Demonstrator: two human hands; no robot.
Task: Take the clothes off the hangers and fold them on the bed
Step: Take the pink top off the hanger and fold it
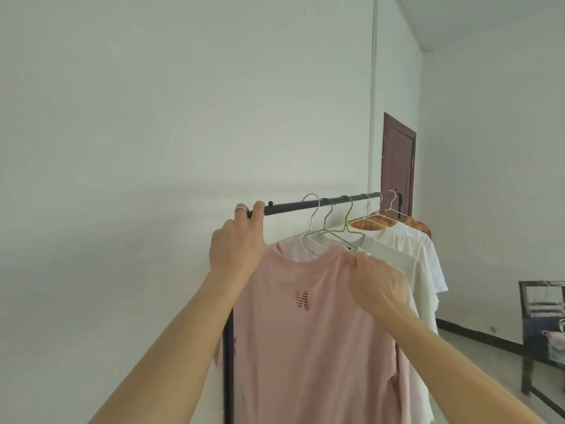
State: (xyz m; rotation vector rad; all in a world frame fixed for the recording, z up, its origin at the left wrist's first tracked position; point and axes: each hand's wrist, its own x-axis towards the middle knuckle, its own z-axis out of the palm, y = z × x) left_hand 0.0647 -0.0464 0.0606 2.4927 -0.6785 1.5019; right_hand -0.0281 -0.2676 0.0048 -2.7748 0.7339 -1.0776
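A dark clothes rail [305,206] runs from centre toward the right, carrying several shirts on wire hangers [321,218]. The nearest garment is a pink T-shirt [305,332] with a red striped logo on its chest. My left hand [237,246] is raised at the rail's near end, its fingers curled over the bar, with a ring on one finger. My right hand [377,286] pinches the pink T-shirt at its right shoulder. Behind it hang white shirts [406,258], one on a green hanger [348,218], and an orange plaid garment [376,223]. The bed is out of sight.
A white wall stands close behind the rail. The rack's dark upright post [228,362] drops below my left hand. A brown door [397,163] is at the far end. A dark-framed table [541,332] holding some items stands at the right on a pale floor.
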